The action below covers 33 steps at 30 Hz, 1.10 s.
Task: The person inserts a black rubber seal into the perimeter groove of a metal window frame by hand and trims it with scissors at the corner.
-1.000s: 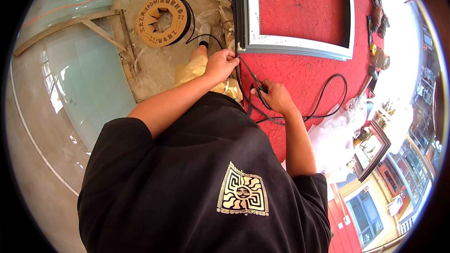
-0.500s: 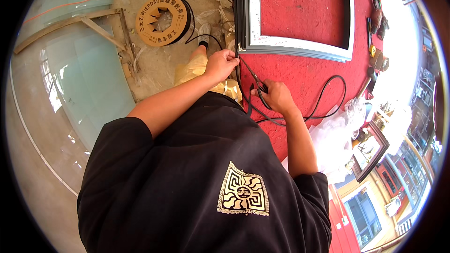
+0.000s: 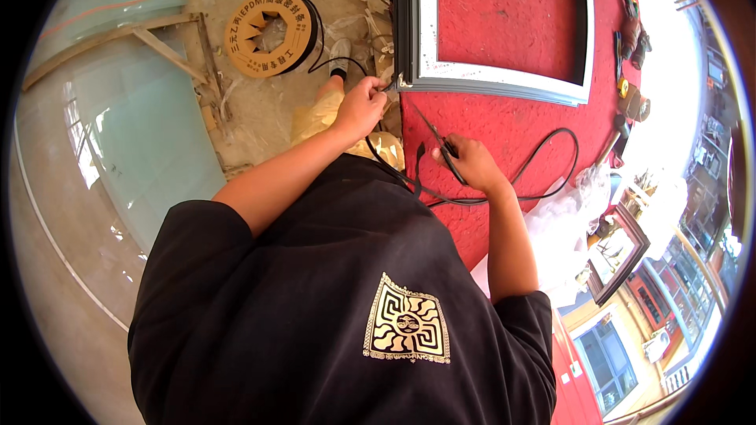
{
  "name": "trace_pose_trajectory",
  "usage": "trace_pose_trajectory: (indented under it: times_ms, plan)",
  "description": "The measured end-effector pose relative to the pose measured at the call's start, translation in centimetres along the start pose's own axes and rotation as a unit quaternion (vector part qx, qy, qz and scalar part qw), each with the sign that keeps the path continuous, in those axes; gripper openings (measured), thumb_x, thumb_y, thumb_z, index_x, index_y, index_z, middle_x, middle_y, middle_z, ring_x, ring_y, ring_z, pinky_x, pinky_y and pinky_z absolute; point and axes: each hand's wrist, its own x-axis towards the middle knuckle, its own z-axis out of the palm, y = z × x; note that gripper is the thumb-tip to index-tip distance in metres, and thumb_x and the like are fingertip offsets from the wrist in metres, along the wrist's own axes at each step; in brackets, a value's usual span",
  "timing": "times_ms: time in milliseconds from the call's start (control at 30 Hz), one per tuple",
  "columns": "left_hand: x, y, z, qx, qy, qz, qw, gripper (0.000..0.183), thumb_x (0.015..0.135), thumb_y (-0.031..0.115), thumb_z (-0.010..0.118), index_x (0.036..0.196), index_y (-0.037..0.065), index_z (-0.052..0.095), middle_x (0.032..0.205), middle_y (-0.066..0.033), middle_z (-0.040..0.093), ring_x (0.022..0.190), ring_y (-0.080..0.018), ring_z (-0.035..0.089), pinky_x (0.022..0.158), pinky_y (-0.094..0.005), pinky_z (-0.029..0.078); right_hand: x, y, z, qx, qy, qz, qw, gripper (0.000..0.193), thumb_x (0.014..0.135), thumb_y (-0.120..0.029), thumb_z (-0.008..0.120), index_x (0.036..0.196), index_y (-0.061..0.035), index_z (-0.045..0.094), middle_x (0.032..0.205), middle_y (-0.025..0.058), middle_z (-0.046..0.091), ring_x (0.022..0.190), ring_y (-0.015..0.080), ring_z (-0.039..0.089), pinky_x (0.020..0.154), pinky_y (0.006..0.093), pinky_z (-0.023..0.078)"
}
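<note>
Black rubber sealing strip (image 3: 504, 181) runs in a loose loop over the red-covered bench (image 3: 512, 122), from the right hand (image 3: 470, 164) up toward the near left corner of the pale metal window frame (image 3: 504, 79) that lies flat on the red surface. The left hand (image 3: 361, 106) sits right at that corner, its grip pressed together on the strip's end where it meets the frame edge. The right hand's grip is pinched around the strip a little further back, keeping the short stretch between the two hands taut.

Judging from this, the likeliest trouble is the strip end slipping out of the corner channel if the right hand pulls harder than the left can hold. A twist in the taut stretch could also seat the strip the wrong way round. The slack loop lies close to the bench edge and could slide off and drag on the run. More strip trails down past the person's knee toward the cardboard reel (image 3: 268, 34) on the dusty floor (image 3: 260, 110), where it could snag on the wooden offcuts (image 3: 209, 55) or pick up grit.
</note>
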Motion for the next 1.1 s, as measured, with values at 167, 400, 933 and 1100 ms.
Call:
trace_pose_trajectory:
  times_ms: [167,400,933,1100]
  plan:
    - [1.1,2.1,-2.7,0.141,-0.035,0.079,0.986,0.028,0.108,0.016,0.058,0.128,0.004,0.073,0.101,-0.0097,0.066,0.088,-0.0214,0.067,0.084,-0.0382,0.056,0.7,0.5,0.0,0.096,-0.011,-0.034,0.995,0.053,0.104,-0.050,0.070,0.092,0.0013,0.064,0.072,0.0119,0.057,0.067,0.0242,0.057,0.066,0.0435,0.049]
    - [2.5,1.6,-4.4,0.235,-0.050,0.187,0.953,0.023,0.106,0.014,0.063,0.125,0.013,0.076,0.109,-0.0134,0.066,0.106,-0.0336,0.065,0.095,-0.0441,0.052,2.1,0.4,-0.1,0.158,-0.125,0.017,0.979,0.051,0.108,-0.053,0.063,0.085,-0.0068,0.058,0.069,-0.0014,0.050,0.060,0.0106,0.051,0.055,0.0304,0.043]
    - [2.5,2.1,-4.5,0.234,-0.033,0.218,0.947,0.020,0.105,0.012,0.064,0.119,0.015,0.078,0.103,-0.0116,0.063,0.103,-0.0326,0.065,0.092,-0.0447,0.052,3.7,-1.0,-0.9,0.225,-0.181,0.053,0.956,0.053,0.109,-0.057,0.061,0.087,-0.0087,0.057,0.068,-0.0019,0.050,0.057,0.0104,0.051,0.053,0.0291,0.041]
    - [2.8,2.1,-4.5,0.230,-0.032,0.216,0.948,0.019,0.104,0.011,0.065,0.117,0.014,0.079,0.102,-0.0114,0.062,0.102,-0.0326,0.065,0.091,-0.0449,0.052,3.9,-0.8,-1.2,0.256,-0.195,0.039,0.946,0.058,0.108,-0.062,0.058,0.086,-0.0093,0.057,0.068,-0.0019,0.050,0.056,0.0104,0.050,0.052,0.0285,0.040]
